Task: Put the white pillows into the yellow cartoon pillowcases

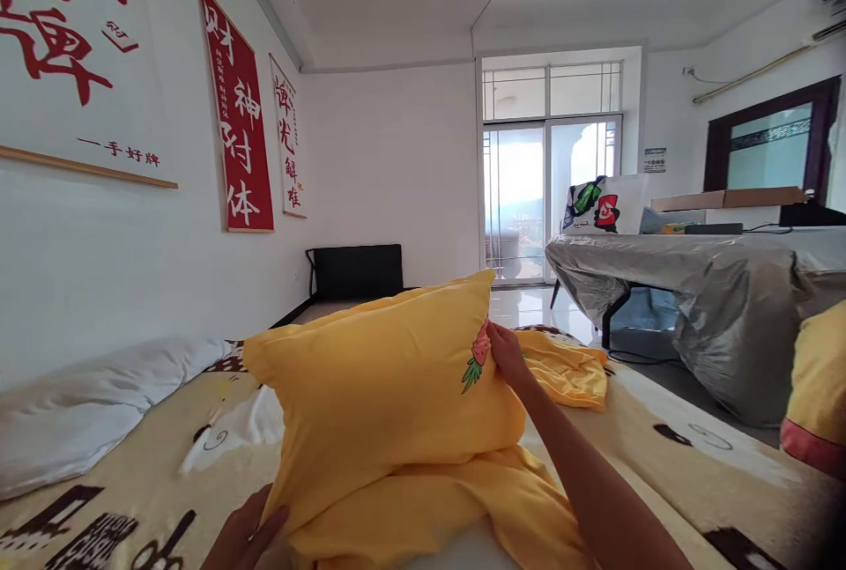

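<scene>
A plump pillow in a yellow pillowcase (376,385) stands tilted on its edge in front of me, with a printed carrot near its right side. My right hand (510,357) is closed on the right edge beside the carrot. At the lower left corner, my left hand (248,524) pinches the fabric, its fingers curled round the edge. Loose yellow cloth (429,504) spreads beneath the pillow, and a patch of something white shows at the bottom edge of the view.
A patterned beige blanket (661,482) lies under everything. To the left rests a white pillow (99,403); crumpled yellow fabric (561,367) lies behind my right hand. A plastic-covered table (714,288) holding a bag and boxes stands at right, near another yellow item (820,385).
</scene>
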A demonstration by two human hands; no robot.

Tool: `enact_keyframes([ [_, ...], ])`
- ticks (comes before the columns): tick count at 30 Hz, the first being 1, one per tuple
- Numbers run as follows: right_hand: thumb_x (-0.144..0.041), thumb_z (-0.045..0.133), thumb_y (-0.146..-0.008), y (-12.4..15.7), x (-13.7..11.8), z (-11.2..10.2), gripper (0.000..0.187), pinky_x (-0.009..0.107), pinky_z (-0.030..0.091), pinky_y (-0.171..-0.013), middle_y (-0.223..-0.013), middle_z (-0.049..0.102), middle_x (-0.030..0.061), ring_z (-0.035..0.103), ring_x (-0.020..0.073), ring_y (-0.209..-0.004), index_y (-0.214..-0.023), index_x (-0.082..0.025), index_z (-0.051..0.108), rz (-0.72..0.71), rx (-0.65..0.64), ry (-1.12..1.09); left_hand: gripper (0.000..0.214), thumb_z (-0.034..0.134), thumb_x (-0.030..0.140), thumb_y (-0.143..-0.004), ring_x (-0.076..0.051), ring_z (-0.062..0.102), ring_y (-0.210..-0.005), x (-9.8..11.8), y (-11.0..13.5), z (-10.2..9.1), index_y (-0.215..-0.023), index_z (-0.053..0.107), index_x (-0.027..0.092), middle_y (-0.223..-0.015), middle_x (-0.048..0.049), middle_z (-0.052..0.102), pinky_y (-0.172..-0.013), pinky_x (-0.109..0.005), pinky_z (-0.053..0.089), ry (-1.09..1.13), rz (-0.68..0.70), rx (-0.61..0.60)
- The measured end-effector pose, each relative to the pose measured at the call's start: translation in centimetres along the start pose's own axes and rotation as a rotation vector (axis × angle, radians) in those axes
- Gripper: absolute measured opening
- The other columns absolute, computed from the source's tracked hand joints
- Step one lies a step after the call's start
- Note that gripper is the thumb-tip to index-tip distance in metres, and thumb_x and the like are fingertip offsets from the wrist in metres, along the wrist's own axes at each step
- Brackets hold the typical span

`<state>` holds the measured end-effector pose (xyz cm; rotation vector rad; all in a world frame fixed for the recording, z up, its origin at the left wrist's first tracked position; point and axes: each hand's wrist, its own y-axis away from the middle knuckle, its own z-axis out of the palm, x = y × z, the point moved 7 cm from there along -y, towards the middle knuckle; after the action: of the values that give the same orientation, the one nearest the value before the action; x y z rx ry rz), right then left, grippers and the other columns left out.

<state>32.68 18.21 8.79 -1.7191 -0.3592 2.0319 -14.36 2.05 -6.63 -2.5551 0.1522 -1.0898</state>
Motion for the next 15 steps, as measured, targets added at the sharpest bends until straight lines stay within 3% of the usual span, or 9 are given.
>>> enact_keyframes([
  [3, -0.062, 0.065, -0.064, 0.9, 0.6, 0.1, 0.045, 0.033, 0.052, -0.064, -0.074, 0.073, 0.0054, 0.067, 0.0239, -0.07, -0.076, -0.019, 0.068, 0.066, -0.063, -0.023, 0.053, 0.043, 0.061, -0.079, -0.028, 0.061, -0.104, 1.6, -1.8, 0.3, -0.097, 0.072, 0.021, -0.109, -0.0088, 0.069, -0.094, -0.035, 0.048, -0.013, 0.106, -0.018],
  [6, -0.058, 0.069, -0.062, 1.9, 0.9, 0.4, 0.041, 0.034, 0.054, -0.065, -0.074, 0.073, 0.0058, 0.067, 0.0242, -0.069, -0.075, -0.02, 0.068, 0.121, -0.132, -0.046, 0.049, 0.043, 0.058, -0.081, -0.027, 0.062, -0.099, 2.7, -4.1, -0.5, -0.09, 0.072, 0.02, -0.105, -0.01, 0.07, -0.091, -0.034, 0.048, -0.008, 0.159, -0.012],
  [10, -0.057, 0.069, -0.062, 2.9, 0.6, 0.2, 0.041, 0.037, 0.055, -0.068, -0.075, 0.073, 0.006, 0.068, 0.0263, -0.074, -0.077, -0.019, 0.068, 0.144, -0.161, -0.054, 0.041, 0.064, 0.058, -0.06, -0.035, 0.057, -0.108, 3.2, -7.7, -3.2, -0.076, 0.07, 0.02, -0.103, -0.0111, 0.07, -0.096, -0.044, 0.044, 0.154, -0.028, 0.018],
  [12, -0.058, 0.069, -0.063, 3.3, 0.3, 0.1, 0.042, 0.039, 0.055, -0.068, -0.075, 0.072, 0.0066, 0.068, 0.028, -0.076, -0.08, -0.019, 0.067, 0.149, -0.168, -0.047, 0.051, 0.066, 0.056, -0.054, -0.038, 0.051, -0.118, 4.6, -9.3, -5.0, -0.088, 0.068, 0.018, -0.116, -0.0141, 0.066, -0.097, -0.046, 0.042, 0.312, -0.113, 0.075],
  [15, -0.061, 0.066, -0.065, 3.6, -0.1, 0.2, 0.046, 0.042, 0.055, -0.068, -0.076, 0.072, 0.0077, 0.068, 0.0297, -0.077, -0.085, -0.019, 0.068, 0.153, -0.177, -0.03, 0.067, 0.047, 0.061, -0.071, -0.028, 0.052, -0.12, 9.4, -11.3, -6.6, -0.119, 0.053, 0.015, -0.133, -0.0166, 0.053, -0.093, -0.039, 0.046, 0.515, -0.081, 0.128],
])
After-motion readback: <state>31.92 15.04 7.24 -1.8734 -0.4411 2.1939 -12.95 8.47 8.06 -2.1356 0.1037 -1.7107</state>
